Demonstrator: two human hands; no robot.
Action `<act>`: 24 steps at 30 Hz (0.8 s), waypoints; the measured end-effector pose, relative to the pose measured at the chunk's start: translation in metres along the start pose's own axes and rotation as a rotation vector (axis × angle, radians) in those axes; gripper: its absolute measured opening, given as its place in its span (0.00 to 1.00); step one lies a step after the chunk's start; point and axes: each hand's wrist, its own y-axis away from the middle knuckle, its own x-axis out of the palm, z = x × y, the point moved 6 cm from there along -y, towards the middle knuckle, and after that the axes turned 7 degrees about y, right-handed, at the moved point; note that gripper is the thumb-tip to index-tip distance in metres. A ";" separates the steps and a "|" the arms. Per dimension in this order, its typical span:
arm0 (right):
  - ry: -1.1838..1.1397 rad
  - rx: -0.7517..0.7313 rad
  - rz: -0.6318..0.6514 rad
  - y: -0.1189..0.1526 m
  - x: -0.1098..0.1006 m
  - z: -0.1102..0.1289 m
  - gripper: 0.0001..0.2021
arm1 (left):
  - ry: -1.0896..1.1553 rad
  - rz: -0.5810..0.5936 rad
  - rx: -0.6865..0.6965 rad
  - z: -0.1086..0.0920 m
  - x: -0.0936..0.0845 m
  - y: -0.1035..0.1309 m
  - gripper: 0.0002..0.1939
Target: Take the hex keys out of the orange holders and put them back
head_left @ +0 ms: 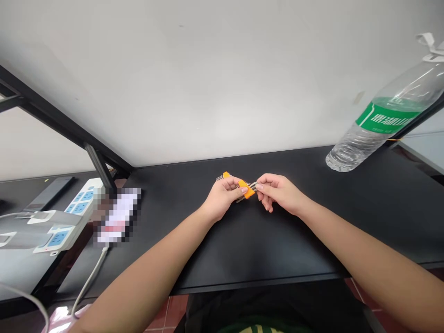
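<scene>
Above the middle of the black desk (243, 249), my left hand (219, 199) is closed around a hex key set with an orange plastic holder (247, 190). Its thumb presses on the orange part, and another piece of orange shows behind the fingers. Several thin metal keys (219, 178) stick out past the left hand's fingers. From the other side, my right hand (282, 196) pinches the end of a metal hex key (254, 186) between thumb and forefinger. That key appears to be still within the holder. The right hand's other fingers curl below, partly hidden.
A large clear bottle with a green label (388, 118) stands at the back right. On the left lie a pixelated phone-like object (120, 215) with a white cable (90, 277) and a white power strip (81, 203) with plugs. A grey wall (222, 92) rises behind the desk.
</scene>
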 end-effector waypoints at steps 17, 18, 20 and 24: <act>0.169 -0.013 -0.075 -0.002 -0.020 0.000 0.23 | -0.216 -0.051 0.000 -0.003 -0.011 -0.003 0.21; 0.166 -0.004 -0.077 -0.003 -0.020 0.000 0.23 | -0.217 -0.057 -0.004 -0.002 -0.011 -0.004 0.21; 0.160 0.009 -0.100 -0.004 -0.021 -0.002 0.23 | -0.208 -0.065 -0.016 0.000 -0.013 -0.004 0.21; 0.137 0.014 -0.249 -0.005 -0.039 -0.004 0.24 | -0.180 -0.113 -0.009 -0.001 -0.022 -0.006 0.20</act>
